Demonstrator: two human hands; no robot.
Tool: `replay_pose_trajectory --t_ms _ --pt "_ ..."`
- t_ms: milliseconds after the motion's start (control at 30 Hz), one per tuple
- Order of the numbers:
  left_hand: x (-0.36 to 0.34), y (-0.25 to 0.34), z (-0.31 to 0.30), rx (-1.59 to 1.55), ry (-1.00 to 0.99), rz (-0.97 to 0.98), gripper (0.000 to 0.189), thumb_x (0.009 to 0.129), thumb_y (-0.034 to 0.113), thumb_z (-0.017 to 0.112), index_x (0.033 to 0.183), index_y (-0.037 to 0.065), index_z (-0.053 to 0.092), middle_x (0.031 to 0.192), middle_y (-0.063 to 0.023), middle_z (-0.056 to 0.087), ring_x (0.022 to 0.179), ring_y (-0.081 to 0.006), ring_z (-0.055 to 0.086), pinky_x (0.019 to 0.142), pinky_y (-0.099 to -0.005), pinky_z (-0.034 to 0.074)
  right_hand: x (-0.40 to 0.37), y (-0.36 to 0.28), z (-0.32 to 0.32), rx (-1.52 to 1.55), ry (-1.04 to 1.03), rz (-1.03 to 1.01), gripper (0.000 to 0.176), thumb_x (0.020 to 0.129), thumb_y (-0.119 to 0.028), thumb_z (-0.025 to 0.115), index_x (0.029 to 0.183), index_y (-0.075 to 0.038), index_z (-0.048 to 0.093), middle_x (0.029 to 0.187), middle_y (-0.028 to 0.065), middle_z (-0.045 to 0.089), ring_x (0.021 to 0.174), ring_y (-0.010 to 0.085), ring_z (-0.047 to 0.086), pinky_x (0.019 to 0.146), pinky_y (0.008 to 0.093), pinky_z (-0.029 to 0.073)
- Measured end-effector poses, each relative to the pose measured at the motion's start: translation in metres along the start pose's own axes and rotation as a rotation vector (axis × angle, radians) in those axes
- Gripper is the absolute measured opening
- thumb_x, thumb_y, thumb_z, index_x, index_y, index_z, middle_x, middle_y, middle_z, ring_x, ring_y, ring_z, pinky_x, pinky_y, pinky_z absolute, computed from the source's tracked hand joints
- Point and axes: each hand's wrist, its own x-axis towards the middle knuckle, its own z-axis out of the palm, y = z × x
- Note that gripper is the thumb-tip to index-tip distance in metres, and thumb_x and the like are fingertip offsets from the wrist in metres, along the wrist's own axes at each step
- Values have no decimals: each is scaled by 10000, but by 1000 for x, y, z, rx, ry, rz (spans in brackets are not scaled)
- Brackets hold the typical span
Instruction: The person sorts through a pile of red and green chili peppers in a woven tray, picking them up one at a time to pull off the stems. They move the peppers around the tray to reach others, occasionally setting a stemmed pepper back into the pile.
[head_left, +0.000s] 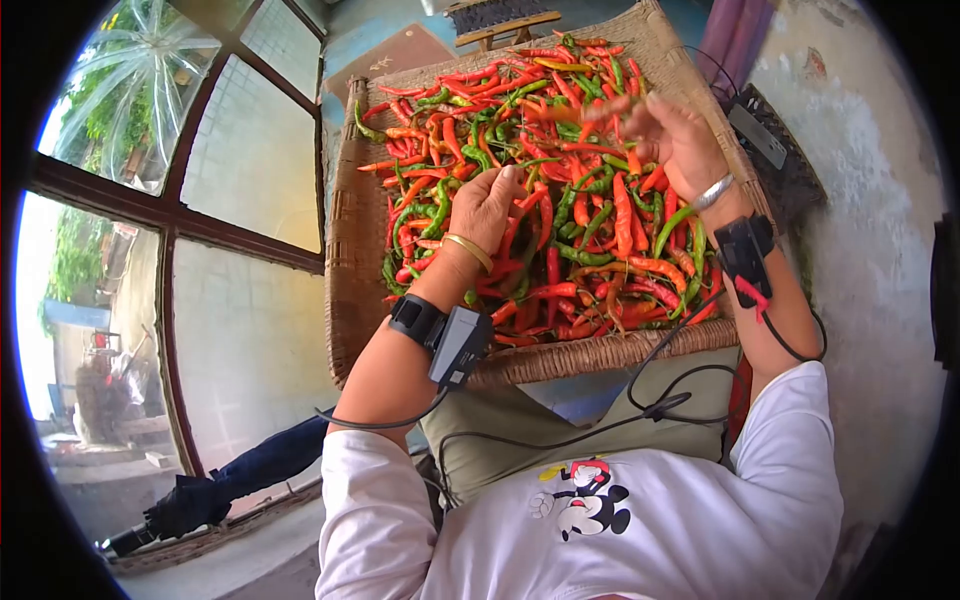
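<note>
Many chili peppers (622, 215), mostly red with green and orange ones mixed in, lie heaped in a woven basket tray (345, 260) above my lap. Over the left part of the heap, my left hand (483, 212) is closed, thumb against curled fingers. Peppers surround its fingertips, and what it grips is hidden. My right hand (685, 145) hovers over the heap's right side, its fingers stretched out and apart, partly smeared by motion. A blurred orange-brown streak, perhaps a chili, shows just left of those fingers.
A framed window (250, 150) stands to the left, with a dark folded umbrella (255, 465) below it. Black cables (660, 408) run from the wrist devices across my lap. A wall (860, 250) rises on the right, and a wooden stool (505, 30) stands beyond the tray.
</note>
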Motion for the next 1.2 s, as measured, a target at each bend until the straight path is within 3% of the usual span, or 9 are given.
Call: replay_pose_trajectory --t_ms 67,167,267,600,800,933,967,1033,1200 --pt "-1 -1 2 26 -3 -62 270 870 223 493 934 -23 584 726 -24 582 616 -90 535 566 -221 442 3 6 -7 64 82 -11 337 853 -272 505 1078 -22 526 915 79 604 807 129 577 611 237 462" --pt "-5 -2 8 472 -128 196 207 792 205 573 874 18 606 711 -94 617 638 -176 597 595 -271 466 6 13 -9 -737 197 159 604 822 -282 541 1285 22 299 964 72 564 880 134 544 687 238 437" --pt "-7 -2 16 668 -133 424 193 755 198 586 872 47 609 747 -107 611 675 -256 594 614 -322 470 -5 26 3 -1554 -194 -237 392 742 -212 597 1090 -48 522 911 104 572 922 244 521 783 339 425" --pt "-8 0 23 809 -204 528 184 730 140 606 883 38 600 713 -114 547 673 -280 550 598 -352 442 -8 55 33 -1773 -396 -258 98 703 -150 598 778 -88 590 851 64 570 871 246 534 763 381 438" --pt "-16 20 27 651 -90 481 294 722 150 619 995 61 561 888 -121 558 753 -292 559 651 -367 457 -24 1 58 -1498 -203 -615 121 664 -103 642 730 -55 553 721 73 523 713 239 531 620 319 439" --pt "-20 26 28 541 -226 490 365 686 170 675 1008 52 551 903 -123 553 662 -252 563 590 -328 455 -33 -9 72 -850 -101 -487 105 744 -94 627 812 -29 581 639 25 529 557 121 516 518 229 406" --pt "-20 23 28 514 -263 518 271 705 118 682 924 1 573 797 -89 539 583 -136 527 516 -251 419 -33 -5 72 -632 -93 -369 99 767 -112 616 805 -29 577 630 3 521 558 97 499 516 219 398" --pt "-21 19 29 504 -290 439 242 711 117 678 898 0 578 745 -81 531 573 -124 513 516 -245 414 -35 -4 71 -283 -90 -127 128 815 -162 587 787 -38 572 637 -26 530 532 57 479 481 193 389" --pt "-26 28 32 495 -233 378 258 727 139 661 939 23 573 706 -87 564 601 -172 558 552 -287 444 -27 6 52 -80 76 42 183 826 -237 574 776 -62 573 621 -19 536 465 46 470 410 176 380"
